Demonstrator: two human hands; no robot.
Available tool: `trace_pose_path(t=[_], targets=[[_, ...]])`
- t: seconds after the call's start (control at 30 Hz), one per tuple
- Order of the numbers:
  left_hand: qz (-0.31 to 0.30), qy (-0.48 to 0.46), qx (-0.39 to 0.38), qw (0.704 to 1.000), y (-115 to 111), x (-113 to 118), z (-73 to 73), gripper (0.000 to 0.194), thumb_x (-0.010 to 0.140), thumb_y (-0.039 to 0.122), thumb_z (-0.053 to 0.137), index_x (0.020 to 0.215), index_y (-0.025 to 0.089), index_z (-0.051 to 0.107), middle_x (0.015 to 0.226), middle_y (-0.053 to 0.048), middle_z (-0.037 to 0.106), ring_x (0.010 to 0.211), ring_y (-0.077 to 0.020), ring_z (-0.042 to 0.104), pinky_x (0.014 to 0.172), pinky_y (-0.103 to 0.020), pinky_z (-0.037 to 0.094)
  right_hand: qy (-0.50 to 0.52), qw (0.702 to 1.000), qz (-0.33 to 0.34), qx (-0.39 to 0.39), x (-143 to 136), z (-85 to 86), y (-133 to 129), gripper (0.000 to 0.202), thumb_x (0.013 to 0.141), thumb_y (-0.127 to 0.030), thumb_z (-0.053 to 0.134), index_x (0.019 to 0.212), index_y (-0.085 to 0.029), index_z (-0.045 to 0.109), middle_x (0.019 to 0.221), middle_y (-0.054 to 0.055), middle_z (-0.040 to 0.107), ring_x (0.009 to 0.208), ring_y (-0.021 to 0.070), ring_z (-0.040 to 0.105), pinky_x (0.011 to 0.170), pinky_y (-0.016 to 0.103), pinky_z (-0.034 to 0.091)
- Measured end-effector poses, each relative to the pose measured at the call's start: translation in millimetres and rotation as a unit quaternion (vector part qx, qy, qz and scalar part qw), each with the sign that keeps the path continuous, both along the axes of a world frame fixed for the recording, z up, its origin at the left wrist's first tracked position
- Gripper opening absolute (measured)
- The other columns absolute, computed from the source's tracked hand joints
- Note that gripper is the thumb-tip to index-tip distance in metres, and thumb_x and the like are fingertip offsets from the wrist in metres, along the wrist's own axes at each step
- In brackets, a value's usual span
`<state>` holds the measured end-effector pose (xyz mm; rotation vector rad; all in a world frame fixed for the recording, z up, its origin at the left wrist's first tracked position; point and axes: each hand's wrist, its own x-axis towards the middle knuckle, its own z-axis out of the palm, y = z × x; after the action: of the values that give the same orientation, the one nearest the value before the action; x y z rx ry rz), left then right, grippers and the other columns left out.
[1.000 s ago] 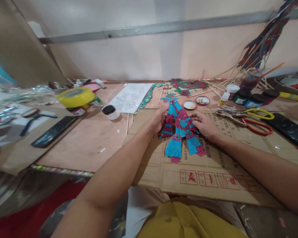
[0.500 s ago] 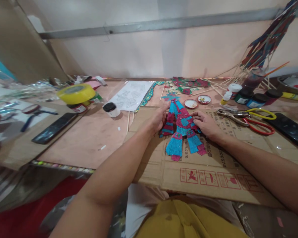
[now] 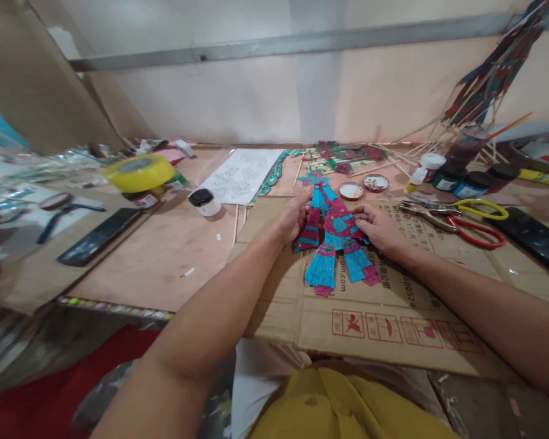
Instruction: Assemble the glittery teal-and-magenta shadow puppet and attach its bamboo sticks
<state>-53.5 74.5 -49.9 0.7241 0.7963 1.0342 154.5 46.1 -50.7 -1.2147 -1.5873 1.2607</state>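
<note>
A flat jointed paper puppet [image 3: 341, 224] in bright blue and magenta lies over the cardboard sheet [image 3: 283, 305], its two legs pointing toward me. My left hand [image 3: 297, 218] is closed on its left edge near the top, beside a striped magenta arm piece. From the other side, my right hand [image 3: 375, 228] grips the puppet's right edge with fingers bent. Parts of both hands' fingers are hidden behind the puppet. Just beyond it are two small round lids, one [image 3: 351, 191] with tiny beads and another [image 3: 376, 183] with gold and dark bits.
Red-handled pliers [image 3: 478, 235], yellow-handled scissors [image 3: 485, 209] and a phone [image 3: 537, 241] lie at right, near paint jars [image 3: 473, 185]. Thin sticks and painted pieces [image 3: 348, 155] lie behind. Leftward are a drawing sheet [image 3: 242, 175], a black-lidded jar [image 3: 205, 202], yellow tape [image 3: 139, 172] and another person's arm.
Almost nothing differs. Both hands keep their hold on the puppet in the same spot, and the view has shifted very slightly.
</note>
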Motion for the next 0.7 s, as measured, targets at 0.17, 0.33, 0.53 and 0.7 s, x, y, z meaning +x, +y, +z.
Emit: trace_pose_path(t=[0.17, 0.33, 0.53, 0.7], targets=[[-0.01, 0.007, 0.01, 1.0, -2.4, 0.7, 1.5, 0.033, 0.085, 0.05, 0.06, 0.092, 0.018, 0.067, 0.072, -0.005, 0.073, 0.057, -0.0173, 0.067, 0.059, -0.028, 0.054, 0.006, 1.0, 0.0, -0.005, -0.5, 0.6, -0.1, 0.022, 0.071, -0.016, 0.052, 0.091, -0.02, 0.056, 0.08, 0.001, 0.068, 0.071, 0.0151, 0.061, 0.06, 0.024, 0.05], [-0.016, 0.007, 0.019, 1.0, -3.0, 0.6, 1.7, 0.035, 0.085, 0.05, 0.06, 0.094, 0.017, 0.068, 0.072, -0.006, 0.073, 0.058, -0.0183, 0.068, 0.059, -0.029, 0.054, -0.002, 1.0, -0.004, -0.007, -0.6, 1.1, -0.4, 0.023, 0.071, -0.015, 0.051, 0.092, -0.021, 0.057, 0.078, 0.0, 0.067, 0.066, 0.0136, 0.059, 0.058, 0.023, 0.049], [-0.002, 0.014, 0.028, 1.0, -3.1, 0.7, 1.7, 0.034, 0.087, 0.047, 0.058, 0.097, 0.016, 0.067, 0.072, -0.007, 0.073, 0.059, -0.0184, 0.068, 0.06, -0.029, 0.055, -0.017, 1.0, 0.007, 0.016, -0.2, 3.8, -0.5, 0.024, 0.072, -0.015, 0.052, 0.094, -0.021, 0.059, 0.081, 0.002, 0.068, 0.071, 0.0159, 0.06, 0.06, 0.025, 0.049], [-0.009, 0.014, 0.032, 0.999, -3.8, 1.0, 3.5, 0.033, 0.086, 0.048, 0.059, 0.094, 0.017, 0.068, 0.072, -0.006, 0.073, 0.058, -0.0181, 0.067, 0.058, -0.029, 0.054, -0.012, 1.0, 0.004, 0.026, 0.1, 1.1, -0.1, 0.023, 0.072, -0.015, 0.052, 0.093, -0.022, 0.058, 0.084, 0.002, 0.069, 0.076, 0.0166, 0.061, 0.062, 0.026, 0.05]])
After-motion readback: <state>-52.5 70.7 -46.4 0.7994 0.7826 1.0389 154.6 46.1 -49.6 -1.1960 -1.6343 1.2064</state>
